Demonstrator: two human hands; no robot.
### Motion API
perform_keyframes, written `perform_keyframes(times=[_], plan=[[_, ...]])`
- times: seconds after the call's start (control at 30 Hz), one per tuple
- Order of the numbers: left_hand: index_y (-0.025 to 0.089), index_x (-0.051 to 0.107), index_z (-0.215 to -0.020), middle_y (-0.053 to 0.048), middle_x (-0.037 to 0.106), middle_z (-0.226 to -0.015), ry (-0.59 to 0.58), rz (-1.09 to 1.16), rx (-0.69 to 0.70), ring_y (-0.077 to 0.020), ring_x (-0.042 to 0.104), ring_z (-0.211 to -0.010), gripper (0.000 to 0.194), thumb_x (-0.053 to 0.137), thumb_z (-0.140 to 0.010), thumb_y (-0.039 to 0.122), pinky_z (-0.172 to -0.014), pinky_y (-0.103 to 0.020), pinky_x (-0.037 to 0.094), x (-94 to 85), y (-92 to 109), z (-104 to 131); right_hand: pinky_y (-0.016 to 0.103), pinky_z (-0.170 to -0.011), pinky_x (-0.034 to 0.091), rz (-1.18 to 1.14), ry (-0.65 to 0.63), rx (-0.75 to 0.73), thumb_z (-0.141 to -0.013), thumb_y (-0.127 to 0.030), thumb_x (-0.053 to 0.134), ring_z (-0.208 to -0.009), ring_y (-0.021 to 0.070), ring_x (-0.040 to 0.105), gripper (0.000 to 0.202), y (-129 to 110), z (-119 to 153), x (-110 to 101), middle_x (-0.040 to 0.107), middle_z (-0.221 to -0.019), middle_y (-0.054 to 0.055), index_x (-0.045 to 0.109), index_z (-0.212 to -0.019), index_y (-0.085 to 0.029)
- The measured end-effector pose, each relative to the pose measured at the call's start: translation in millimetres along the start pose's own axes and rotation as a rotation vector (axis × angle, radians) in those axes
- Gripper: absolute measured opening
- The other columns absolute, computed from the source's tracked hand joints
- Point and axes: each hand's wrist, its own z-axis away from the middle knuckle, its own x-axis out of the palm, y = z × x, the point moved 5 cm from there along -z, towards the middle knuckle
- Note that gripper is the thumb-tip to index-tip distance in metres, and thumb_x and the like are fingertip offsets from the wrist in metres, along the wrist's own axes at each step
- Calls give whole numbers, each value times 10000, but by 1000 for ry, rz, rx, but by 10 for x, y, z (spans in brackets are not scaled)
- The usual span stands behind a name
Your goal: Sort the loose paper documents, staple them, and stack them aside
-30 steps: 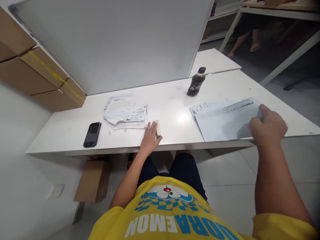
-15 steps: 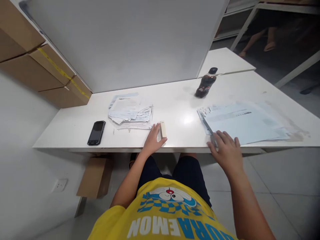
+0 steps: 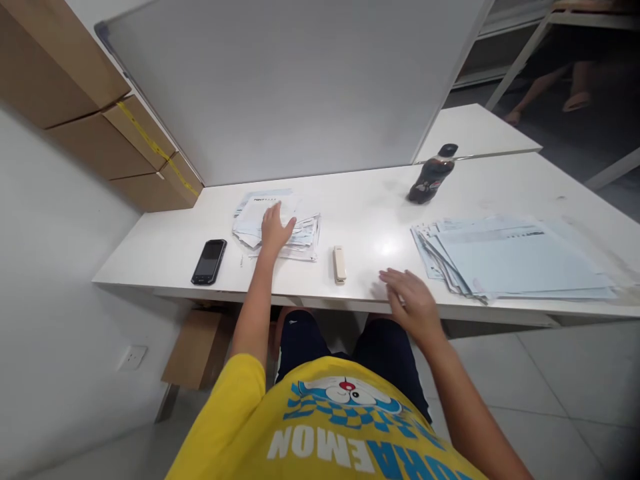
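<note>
My left hand (image 3: 277, 230) lies over the stack of small paper slips (image 3: 303, 235) at the left of the desk, fingers spread and nothing gripped; whether it presses on the paper I cannot tell. My right hand (image 3: 410, 300) hovers by the desk's front edge with its fingers stretched out, slightly blurred and holding nothing. Between my hands a cream-coloured stapler (image 3: 339, 264) lies on the white surface. To the right of my right hand is a stack of larger pale-blue sheets (image 3: 520, 260), its left edges uneven.
On the white desk (image 3: 360, 213) a black phone (image 3: 209, 261) lies at left and a dark cola bottle (image 3: 433, 177) stands at the back right. A whiteboard (image 3: 300, 87) rises behind. Cardboard boxes (image 3: 155, 190) are stacked at left. Another person's legs (image 3: 580, 83) show beyond.
My left hand has left the stapler and moved up-left onto the small paper slips. My right hand has come away from the blue sheets toward the middle. The view has shifted slightly.
</note>
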Motion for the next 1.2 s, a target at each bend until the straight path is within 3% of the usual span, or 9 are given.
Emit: perform_keyframes(times=[0.13,0.2,0.33,0.5,0.6,0.7,0.87,1.03,1.2], plan=[[85,461,-1392,-210,380,-1522,-159,-198,-100,-356,270,-1457,642,606,-847,392,-1182,-564,209,321,-269,-275,512,-1047,445,-162,-73,-95,-874,-191,496,-1132,247,645,300,-423,188,222,723,-1138,41,682,-1087,-292],[87,523,-1343,-183,474,-1466,-114,-212,-42,-292,376,-1417,468,482,-894,212,-1184,-508,260,396,-289,-186,499,-975,499,-226,-76,-67,-878,-202,502,-1065,256,672,279,-481,336,232,737,-1083,46,692,-1056,-302],[154,587,-1291,-122,631,-1315,-25,-180,0,-243,567,-1261,509,405,-831,35,-1079,-448,451,363,-183,202,478,-863,552,-357,-14,160,-894,-311,520,-961,279,695,196,-361,601,169,749,-963,50,712,-936,-316],[232,478,-1401,-72,465,-1494,10,-78,401,-249,260,-1473,549,420,-875,85,-1175,-567,299,263,577,1020,436,-802,590,-761,1,640,-928,-551,439,-967,279,704,400,-255,634,193,739,-1049,102,659,-1091,-261],[284,446,-1426,-48,335,-1571,-94,-81,589,-264,88,-1505,516,432,-921,179,-1198,-603,203,299,1085,1508,404,-823,596,-1015,39,723,-909,-575,474,-1073,261,675,439,-326,460,242,681,-1217,109,581,-1196,-261],[302,427,-1440,-16,301,-1586,-221,-69,678,-239,59,-1507,533,405,-923,171,-1224,-559,166,394,1349,1680,409,-838,593,-987,195,778,-832,-497,629,-1078,265,664,342,-183,273,248,704,-1137,90,611,-1056,-240],[305,414,-1439,-10,400,-1540,-265,-60,628,-195,116,-1507,655,326,-853,24,-1226,-562,114,590,1041,986,448,-778,595,-957,338,883,-688,-375,711,-953,292,693,321,425,46,232,728,-971,78,614,-950,-218],[131,362,-1447,-144,357,-1550,-30,-190,71,-276,199,-1488,576,402,-874,96,-1196,-538,171,491,169,-198,446,-752,587,-971,228,887,-641,-321,666,-908,298,692,391,680,-83,227,727,-962,85,604,-1011,-212],[131,568,-1253,-192,579,-1273,-112,-401,-66,-317,481,-1225,376,447,-940,300,-1043,-479,353,403,-140,-505,393,-750,561,-784,110,941,-634,-271,590,-887,280,677,386,649,-100,287,720,-961,72,577,-1015,-209]])
